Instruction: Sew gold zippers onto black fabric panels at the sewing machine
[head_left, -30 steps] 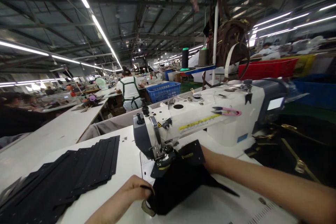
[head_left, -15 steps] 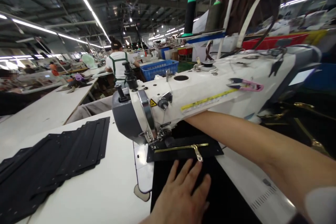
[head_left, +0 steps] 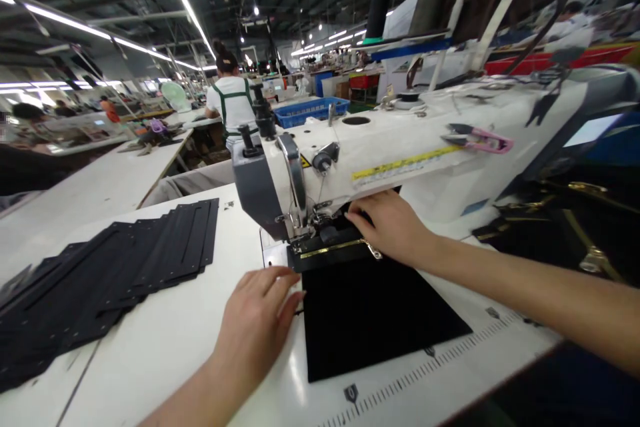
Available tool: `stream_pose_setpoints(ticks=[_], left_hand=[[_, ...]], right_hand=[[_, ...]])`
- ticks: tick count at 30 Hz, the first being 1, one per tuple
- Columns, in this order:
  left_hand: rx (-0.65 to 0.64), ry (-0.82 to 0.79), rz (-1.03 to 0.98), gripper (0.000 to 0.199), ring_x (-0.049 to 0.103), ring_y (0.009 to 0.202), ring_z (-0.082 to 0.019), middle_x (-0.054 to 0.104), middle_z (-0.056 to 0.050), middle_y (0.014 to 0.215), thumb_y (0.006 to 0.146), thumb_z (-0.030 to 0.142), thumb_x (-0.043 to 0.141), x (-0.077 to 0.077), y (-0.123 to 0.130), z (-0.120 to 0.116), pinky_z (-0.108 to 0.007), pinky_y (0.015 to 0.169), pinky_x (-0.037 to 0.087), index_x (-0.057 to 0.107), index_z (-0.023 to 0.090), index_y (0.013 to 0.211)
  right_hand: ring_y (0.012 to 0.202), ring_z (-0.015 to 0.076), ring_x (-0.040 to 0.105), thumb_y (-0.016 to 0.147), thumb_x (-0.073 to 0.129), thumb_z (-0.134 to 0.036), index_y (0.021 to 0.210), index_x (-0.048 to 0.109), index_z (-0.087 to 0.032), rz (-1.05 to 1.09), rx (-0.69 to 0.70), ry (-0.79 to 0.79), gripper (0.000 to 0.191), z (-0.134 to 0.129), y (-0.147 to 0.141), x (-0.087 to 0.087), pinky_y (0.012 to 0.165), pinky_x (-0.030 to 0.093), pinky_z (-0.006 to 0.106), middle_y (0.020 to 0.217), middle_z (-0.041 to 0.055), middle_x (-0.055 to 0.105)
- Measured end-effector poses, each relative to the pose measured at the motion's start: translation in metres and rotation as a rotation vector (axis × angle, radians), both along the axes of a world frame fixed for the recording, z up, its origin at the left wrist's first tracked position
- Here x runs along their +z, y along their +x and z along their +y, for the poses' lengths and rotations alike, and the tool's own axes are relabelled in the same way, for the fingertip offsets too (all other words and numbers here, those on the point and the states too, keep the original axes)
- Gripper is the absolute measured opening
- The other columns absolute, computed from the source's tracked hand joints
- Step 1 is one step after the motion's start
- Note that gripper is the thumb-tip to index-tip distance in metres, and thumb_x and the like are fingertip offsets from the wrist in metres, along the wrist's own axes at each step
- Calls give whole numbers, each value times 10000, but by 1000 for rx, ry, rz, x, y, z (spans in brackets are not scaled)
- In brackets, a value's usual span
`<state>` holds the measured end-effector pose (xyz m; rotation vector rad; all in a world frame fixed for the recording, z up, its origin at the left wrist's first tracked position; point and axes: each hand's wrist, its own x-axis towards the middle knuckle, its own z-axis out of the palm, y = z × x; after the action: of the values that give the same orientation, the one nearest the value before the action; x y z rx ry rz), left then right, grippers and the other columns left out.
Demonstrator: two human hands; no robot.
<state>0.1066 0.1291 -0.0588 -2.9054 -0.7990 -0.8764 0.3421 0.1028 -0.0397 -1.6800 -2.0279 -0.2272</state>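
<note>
A black fabric piece [head_left: 375,320] lies flat on the white table, its far edge under the head of a white sewing machine [head_left: 410,147]. Along that edge runs a dark strip with a gold zipper [head_left: 333,249] and its metal pull [head_left: 373,250]. My left hand [head_left: 260,310] rests at the left edge of the fabric near the strip, fingers curled, and what its fingertips hold, if anything, is hidden. Under the machine arm, my right hand [head_left: 393,227] bends over the strip beside the zipper pull, thumb and fingers apart at the dark material.
Overlapping black panels [head_left: 120,273] lie on the table at left. Pink-handled snips [head_left: 480,139] rest on the machine. More dark pieces with gold zippers [head_left: 590,240] are at right. A blue basket [head_left: 313,112] and a person in white [head_left: 231,103] are beyond.
My left hand has moved off the fabric to its left edge. My right hand has come into view from behind the machine arm and is now by the zipper. The camera view has shifted.
</note>
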Motion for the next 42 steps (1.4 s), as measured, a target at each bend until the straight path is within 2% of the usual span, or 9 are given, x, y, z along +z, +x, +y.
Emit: stream_pose_setpoints(ticks=[2, 5, 12, 18, 25, 28, 31, 34, 42], left_hand=[[-37, 90, 69, 176, 594, 913, -233, 638, -111, 1015, 854, 183, 467, -4, -5, 16, -387, 787, 459, 586, 142, 976], [-89, 142, 143, 193, 619, 847, -207, 669, -96, 934, 863, 129, 412, -9, 0, 29, -411, 871, 406, 596, 119, 919], [175, 12, 114, 177, 599, 651, -195, 671, -28, 710, 842, 173, 444, 4, 11, 30, -339, 689, 437, 612, 166, 788], [96, -34, 95, 178, 595, 676, -182, 668, -18, 727, 845, 177, 447, 4, 9, 35, -333, 698, 426, 615, 168, 786], [-2, 108, 152, 184, 569, 812, -209, 623, -74, 893, 852, 135, 434, -6, 8, 25, -377, 757, 409, 615, 157, 880], [9, 153, 214, 173, 557, 779, -216, 604, -69, 811, 837, 117, 437, -6, 11, 23, -384, 749, 414, 606, 150, 838], [32, 207, 217, 199, 561, 805, -230, 609, -89, 861, 837, 112, 412, -7, 11, 22, -395, 751, 423, 606, 152, 860], [35, 254, 192, 239, 572, 877, -254, 613, -127, 984, 846, 113, 380, -10, 10, 22, -418, 769, 428, 608, 148, 907], [-27, 259, 188, 245, 601, 829, -216, 653, -81, 902, 850, 123, 371, -10, 13, 27, -397, 801, 427, 611, 163, 872]], right_hand=[[836, 193, 521, 870, 481, -200, 780, 595, -123, -31, 148, -14, 165, -22, -17, -8, 770, 429, 349, 859, 73, 573], [804, 203, 502, 863, 459, -161, 775, 607, -121, -93, 301, -58, 177, -44, -43, -20, 727, 414, 343, 839, 84, 571], [727, 234, 581, 864, 485, -266, 949, 579, -111, -100, 58, -220, 200, -15, -65, -17, 625, 409, 325, 814, 107, 629], [598, 225, 601, 913, 387, -321, 1055, 564, -103, -127, 88, -284, 315, -11, -70, -19, 511, 356, 287, 729, 130, 651], [571, 185, 565, 919, 380, -258, 893, 610, -129, -172, 198, -252, 265, -13, -60, -26, 505, 334, 287, 706, 81, 641], [647, 200, 562, 892, 423, -180, 809, 611, -139, -213, 209, -96, 209, -12, -57, -26, 577, 382, 317, 712, 72, 618], [921, 256, 542, 864, 455, -127, 933, 611, -93, -168, 177, 66, 174, -6, -55, -31, 789, 407, 379, 942, 133, 614], [1076, 268, 485, 852, 455, -118, 1058, 567, -15, -51, 252, 15, 256, 1, -54, -36, 939, 360, 393, 1097, 190, 572], [1105, 264, 482, 848, 452, -145, 1082, 563, -9, -71, 280, -79, 292, 5, -52, -36, 975, 359, 372, 1142, 188, 562]])
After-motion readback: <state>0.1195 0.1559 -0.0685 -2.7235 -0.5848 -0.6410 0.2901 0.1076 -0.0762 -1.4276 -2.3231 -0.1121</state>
